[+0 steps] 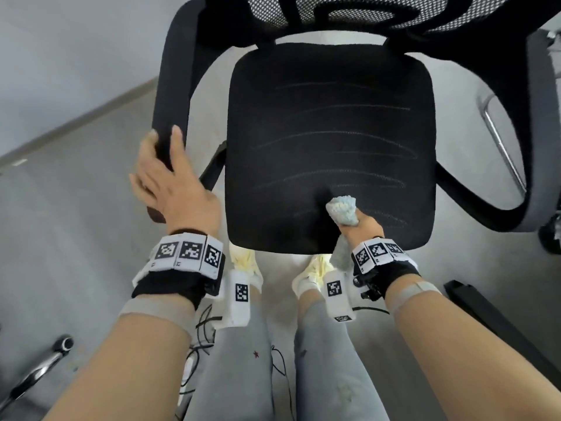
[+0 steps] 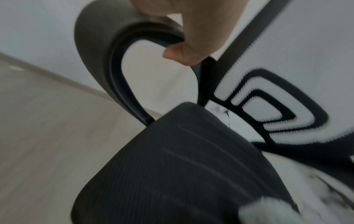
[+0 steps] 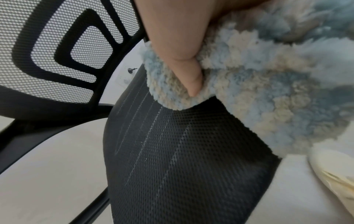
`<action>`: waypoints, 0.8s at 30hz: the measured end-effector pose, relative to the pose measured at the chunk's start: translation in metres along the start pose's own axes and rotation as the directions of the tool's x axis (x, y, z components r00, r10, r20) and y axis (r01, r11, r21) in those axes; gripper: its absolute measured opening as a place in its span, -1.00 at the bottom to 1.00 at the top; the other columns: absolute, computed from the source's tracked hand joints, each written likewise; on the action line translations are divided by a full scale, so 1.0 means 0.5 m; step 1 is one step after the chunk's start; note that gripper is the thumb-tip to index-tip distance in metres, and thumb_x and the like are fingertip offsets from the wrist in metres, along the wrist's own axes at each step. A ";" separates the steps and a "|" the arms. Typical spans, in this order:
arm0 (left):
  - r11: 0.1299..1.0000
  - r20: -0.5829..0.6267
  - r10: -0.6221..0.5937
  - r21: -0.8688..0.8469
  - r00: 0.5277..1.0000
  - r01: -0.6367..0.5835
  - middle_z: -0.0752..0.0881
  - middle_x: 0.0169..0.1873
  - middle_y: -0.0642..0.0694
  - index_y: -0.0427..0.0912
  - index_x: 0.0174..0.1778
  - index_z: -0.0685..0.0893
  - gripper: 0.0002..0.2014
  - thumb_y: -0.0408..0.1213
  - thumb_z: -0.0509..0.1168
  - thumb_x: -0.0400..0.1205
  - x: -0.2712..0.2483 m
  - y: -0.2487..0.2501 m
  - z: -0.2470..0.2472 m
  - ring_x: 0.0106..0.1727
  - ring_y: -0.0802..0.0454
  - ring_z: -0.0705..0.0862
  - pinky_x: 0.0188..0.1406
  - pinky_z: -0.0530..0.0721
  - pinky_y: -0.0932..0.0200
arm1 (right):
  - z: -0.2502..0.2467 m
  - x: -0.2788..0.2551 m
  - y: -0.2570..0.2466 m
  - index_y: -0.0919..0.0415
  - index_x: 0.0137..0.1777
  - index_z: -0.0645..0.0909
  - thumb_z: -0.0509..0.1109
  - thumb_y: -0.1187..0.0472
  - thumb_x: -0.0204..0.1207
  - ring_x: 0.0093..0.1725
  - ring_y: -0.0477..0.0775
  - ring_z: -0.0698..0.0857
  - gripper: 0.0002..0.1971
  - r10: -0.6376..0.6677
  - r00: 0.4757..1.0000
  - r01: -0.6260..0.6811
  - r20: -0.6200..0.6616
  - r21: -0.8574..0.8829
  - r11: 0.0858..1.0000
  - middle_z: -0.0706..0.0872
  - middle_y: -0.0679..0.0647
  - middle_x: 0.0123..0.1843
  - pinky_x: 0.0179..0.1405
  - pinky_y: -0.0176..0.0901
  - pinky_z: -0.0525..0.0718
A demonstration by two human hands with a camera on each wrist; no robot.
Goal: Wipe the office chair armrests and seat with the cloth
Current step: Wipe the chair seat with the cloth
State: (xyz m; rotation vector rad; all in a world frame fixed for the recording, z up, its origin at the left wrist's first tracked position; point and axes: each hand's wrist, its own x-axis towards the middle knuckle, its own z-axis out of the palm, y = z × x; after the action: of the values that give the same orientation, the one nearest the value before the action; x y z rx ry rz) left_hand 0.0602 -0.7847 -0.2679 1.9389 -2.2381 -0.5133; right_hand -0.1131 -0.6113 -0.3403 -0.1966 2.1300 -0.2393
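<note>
A black office chair stands before me, its mesh seat marked with thin pale streaks. My left hand grips the front end of the left armrest, thumb and fingers curled round it; the left wrist view shows that thumb hooked under the armrest. My right hand holds a bunched fluffy blue-and-white cloth and presses it on the seat near the front edge, right of centre. In the right wrist view the fingers dig into the cloth on the seat.
The right armrest curves along the chair's right side, the mesh backrest stands at the far end. My legs and shoes are under the seat's front edge. Another chair's chrome leg and castor sit at lower left, a black bar at lower right.
</note>
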 end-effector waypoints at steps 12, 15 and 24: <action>0.989 0.640 -0.047 -0.076 0.767 0.125 0.23 0.58 -0.16 -0.06 0.59 0.11 -0.06 -0.45 0.48 0.35 0.008 -0.108 0.223 0.59 -0.12 0.25 0.55 0.27 -0.03 | 0.012 0.125 -0.093 0.39 0.06 0.53 0.23 0.30 0.53 -0.03 0.04 0.46 -0.81 -0.270 0.878 0.272 -0.396 -0.053 0.961 0.38 0.27 0.28 -0.05 -0.37 0.41; 0.992 0.604 -0.043 -0.070 0.796 0.106 0.33 0.52 -0.13 0.00 0.58 0.16 -0.06 -0.44 0.49 0.34 0.008 -0.120 0.230 0.55 -0.09 0.33 0.50 0.32 0.02 | 0.116 0.122 -0.135 0.29 0.23 0.43 0.16 0.27 0.56 0.11 0.17 0.55 -0.73 -0.412 0.894 0.380 -0.174 -0.192 0.905 0.48 0.19 0.13 -0.12 -0.38 0.36; 0.999 0.779 -0.053 0.034 0.624 0.042 0.33 0.53 -0.23 0.23 0.51 -0.44 0.20 -0.39 0.46 0.40 0.046 -0.101 0.231 0.49 -0.23 0.39 0.43 0.37 -0.08 | -0.015 0.173 -0.130 -0.15 -0.16 0.49 0.28 -0.09 0.48 -0.06 0.06 0.67 -0.92 -0.261 0.926 0.230 -0.273 -0.140 0.963 0.63 -0.05 0.01 -0.11 -0.13 0.61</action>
State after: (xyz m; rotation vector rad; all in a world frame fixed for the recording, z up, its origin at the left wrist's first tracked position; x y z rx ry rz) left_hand 0.0665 -0.7941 -0.3954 2.0137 -2.6133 -1.6424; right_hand -0.1630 -0.6938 -0.3905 -0.5217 2.4112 -0.3181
